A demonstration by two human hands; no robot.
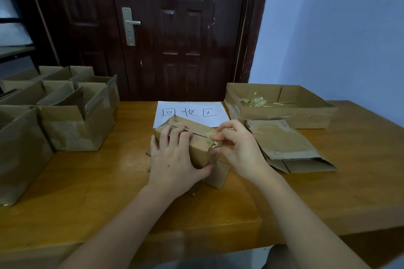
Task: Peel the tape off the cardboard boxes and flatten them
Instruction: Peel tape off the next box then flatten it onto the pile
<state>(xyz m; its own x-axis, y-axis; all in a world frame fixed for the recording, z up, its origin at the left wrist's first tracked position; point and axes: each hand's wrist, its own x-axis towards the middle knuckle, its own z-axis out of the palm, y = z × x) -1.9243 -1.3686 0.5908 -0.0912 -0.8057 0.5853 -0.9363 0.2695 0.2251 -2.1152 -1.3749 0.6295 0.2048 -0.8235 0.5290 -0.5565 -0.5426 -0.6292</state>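
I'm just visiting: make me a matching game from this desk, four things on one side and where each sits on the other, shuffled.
Things:
1. small box
2. white sheet
3. shallow tray
4. flattened box

Places:
A. far right, with crumpled tape inside
B. under both hands
C. lying flat in front of the tray
D. behind the small box, with handwriting

Pairs: 1-B, 2-D, 3-A, 4-C

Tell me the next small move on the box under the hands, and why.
Probably keep pulling the tape up and away toward the right. The right hand pinches a crumpled strip at the end of the small box, which looks still stuck there, while the left hand grips the box to steady it. Once free, the strip likely goes in the tray holding other tape scraps.
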